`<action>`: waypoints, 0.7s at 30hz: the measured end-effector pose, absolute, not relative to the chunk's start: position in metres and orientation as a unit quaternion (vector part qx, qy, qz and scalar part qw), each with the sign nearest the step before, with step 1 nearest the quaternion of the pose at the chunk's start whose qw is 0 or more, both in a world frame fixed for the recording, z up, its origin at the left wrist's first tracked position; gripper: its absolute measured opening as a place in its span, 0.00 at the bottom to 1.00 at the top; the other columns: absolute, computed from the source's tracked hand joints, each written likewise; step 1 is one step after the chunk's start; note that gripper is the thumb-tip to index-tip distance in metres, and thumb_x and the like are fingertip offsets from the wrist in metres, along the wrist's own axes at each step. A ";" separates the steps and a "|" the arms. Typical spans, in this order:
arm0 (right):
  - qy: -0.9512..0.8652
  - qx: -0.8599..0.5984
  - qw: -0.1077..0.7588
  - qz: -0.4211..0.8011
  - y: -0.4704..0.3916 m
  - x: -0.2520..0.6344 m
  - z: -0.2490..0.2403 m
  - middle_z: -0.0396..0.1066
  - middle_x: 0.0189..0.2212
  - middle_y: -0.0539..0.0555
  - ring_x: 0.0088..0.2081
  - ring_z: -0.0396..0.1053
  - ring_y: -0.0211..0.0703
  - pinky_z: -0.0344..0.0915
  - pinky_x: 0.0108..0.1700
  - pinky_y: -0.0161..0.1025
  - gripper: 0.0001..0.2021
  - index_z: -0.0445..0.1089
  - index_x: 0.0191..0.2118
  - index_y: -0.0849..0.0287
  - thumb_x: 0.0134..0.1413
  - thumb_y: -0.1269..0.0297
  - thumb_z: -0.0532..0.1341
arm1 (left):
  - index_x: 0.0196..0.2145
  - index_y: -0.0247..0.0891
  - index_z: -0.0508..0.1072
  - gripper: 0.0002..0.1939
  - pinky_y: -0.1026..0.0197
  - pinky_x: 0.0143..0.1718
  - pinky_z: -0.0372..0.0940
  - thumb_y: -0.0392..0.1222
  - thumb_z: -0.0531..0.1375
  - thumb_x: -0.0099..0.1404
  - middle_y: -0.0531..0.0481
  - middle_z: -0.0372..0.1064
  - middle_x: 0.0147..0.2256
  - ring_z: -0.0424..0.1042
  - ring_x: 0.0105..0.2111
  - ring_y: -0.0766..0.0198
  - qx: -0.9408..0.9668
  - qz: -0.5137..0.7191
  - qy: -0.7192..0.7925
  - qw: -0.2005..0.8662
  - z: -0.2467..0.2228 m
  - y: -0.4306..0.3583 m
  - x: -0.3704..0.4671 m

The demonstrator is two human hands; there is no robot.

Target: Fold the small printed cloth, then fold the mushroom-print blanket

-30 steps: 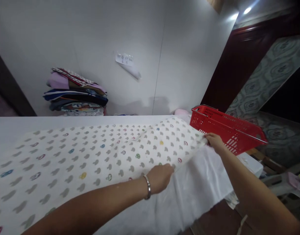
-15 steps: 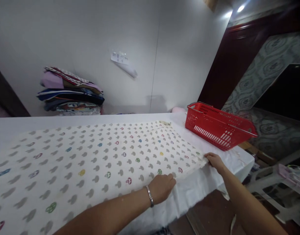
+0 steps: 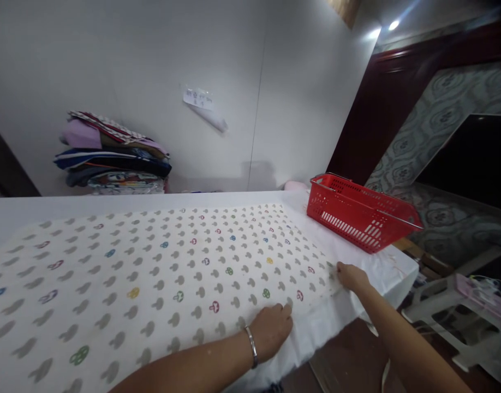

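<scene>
A white cloth (image 3: pixel 185 267) printed with grey and coloured mushrooms lies spread flat over the white-covered table. At its near edge rests my left hand (image 3: pixel 274 330), a metal bracelet on the wrist, its curled fingers closed on the cloth's border. My right hand (image 3: pixel 351 277) pinches the near right corner of the same cloth. The fingertips of both hands are partly hidden.
A red plastic basket (image 3: pixel 359 213) stands on the table's right end. Folded clothes (image 3: pixel 117 155) are stacked at the back left, by the wall. A white plastic stool (image 3: pixel 459 322) is on the floor at the right.
The cloth's far right corner, bunched before, now lies flat, and its right edge looks smoother. Both hands remain at the near edge; the view has shifted slightly.
</scene>
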State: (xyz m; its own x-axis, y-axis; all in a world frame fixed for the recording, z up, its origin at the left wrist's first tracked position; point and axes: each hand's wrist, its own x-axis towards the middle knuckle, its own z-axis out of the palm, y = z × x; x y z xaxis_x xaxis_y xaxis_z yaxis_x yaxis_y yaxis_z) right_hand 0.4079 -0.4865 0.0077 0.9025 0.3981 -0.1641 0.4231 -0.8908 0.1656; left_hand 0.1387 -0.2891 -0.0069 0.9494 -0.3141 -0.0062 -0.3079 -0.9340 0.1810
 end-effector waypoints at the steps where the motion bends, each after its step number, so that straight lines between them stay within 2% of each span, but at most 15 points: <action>1: 0.230 0.966 0.112 -0.047 -0.479 0.405 0.010 0.69 0.39 0.63 0.42 0.67 0.53 0.61 0.38 0.43 0.14 0.70 0.40 0.61 0.53 0.69 0.50 | 0.38 0.33 0.66 0.12 0.59 0.31 0.60 0.28 0.47 0.60 0.42 0.64 0.44 0.64 0.40 0.56 0.983 -0.017 -0.157 0.093 -0.008 -0.289 0.139; 3: 0.296 0.951 0.092 -0.003 -0.458 0.397 0.013 0.66 0.46 0.65 0.48 0.64 0.53 0.60 0.45 0.44 0.14 0.70 0.42 0.63 0.52 0.69 0.51 | 0.39 0.34 0.66 0.12 0.59 0.31 0.61 0.28 0.47 0.60 0.42 0.64 0.43 0.64 0.40 0.57 0.983 -0.017 -0.157 0.098 -0.010 -0.288 0.139; 6: 0.427 0.903 -0.028 0.035 -0.413 0.381 0.008 0.56 0.56 0.62 0.57 0.55 0.47 0.52 0.57 0.42 0.20 0.62 0.54 0.64 0.57 0.65 0.49 | 0.38 0.34 0.65 0.10 0.58 0.33 0.62 0.29 0.48 0.60 0.43 0.64 0.42 0.63 0.39 0.58 0.981 -0.009 -0.162 0.104 -0.014 -0.286 0.139; 10: 0.501 0.860 -0.097 -0.017 -0.347 0.369 -0.004 0.46 0.62 0.59 0.63 0.41 0.48 0.42 0.61 0.45 0.27 0.52 0.61 0.63 0.60 0.54 0.47 | 0.37 0.36 0.64 0.08 0.59 0.34 0.63 0.32 0.51 0.59 0.45 0.64 0.41 0.63 0.39 0.59 0.979 0.012 -0.164 0.120 -0.022 -0.282 0.138; 14: 0.435 0.895 -0.070 -0.066 -0.301 0.385 -0.009 0.37 0.64 0.57 0.64 0.33 0.47 0.35 0.62 0.47 0.31 0.43 0.64 0.62 0.60 0.49 0.42 | 0.35 0.39 0.65 0.07 0.57 0.31 0.64 0.35 0.54 0.56 0.47 0.65 0.39 0.66 0.37 0.59 0.979 -0.008 -0.140 0.150 -0.038 -0.279 0.145; 18: 0.367 0.926 -0.026 -0.088 -0.283 0.414 -0.012 0.33 0.64 0.56 0.64 0.30 0.47 0.32 0.61 0.49 0.32 0.41 0.64 0.62 0.60 0.47 0.40 | 0.31 0.44 0.69 0.08 0.56 0.20 0.61 0.47 0.54 0.57 0.44 0.66 0.34 0.69 0.34 0.54 0.972 -0.086 -0.131 0.175 -0.065 -0.282 0.162; 21: 0.374 0.921 -0.024 -0.103 -0.282 0.424 -0.015 0.32 0.64 0.55 0.64 0.30 0.47 0.33 0.61 0.49 0.32 0.42 0.64 0.60 0.60 0.46 0.40 | 0.27 0.46 0.70 0.10 0.57 0.15 0.56 0.50 0.53 0.58 0.43 0.66 0.30 0.70 0.32 0.53 0.970 -0.090 -0.116 0.196 -0.085 -0.285 0.169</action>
State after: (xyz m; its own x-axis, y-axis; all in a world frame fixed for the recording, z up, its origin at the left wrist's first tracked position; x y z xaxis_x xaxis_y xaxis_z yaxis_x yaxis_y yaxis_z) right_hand 0.4242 -0.2815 -0.0149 0.6986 0.6944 -0.1725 0.6846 -0.7188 -0.1212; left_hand 0.1692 -0.2852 -0.0845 0.9569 -0.2602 -0.1286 -0.1898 -0.8962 0.4011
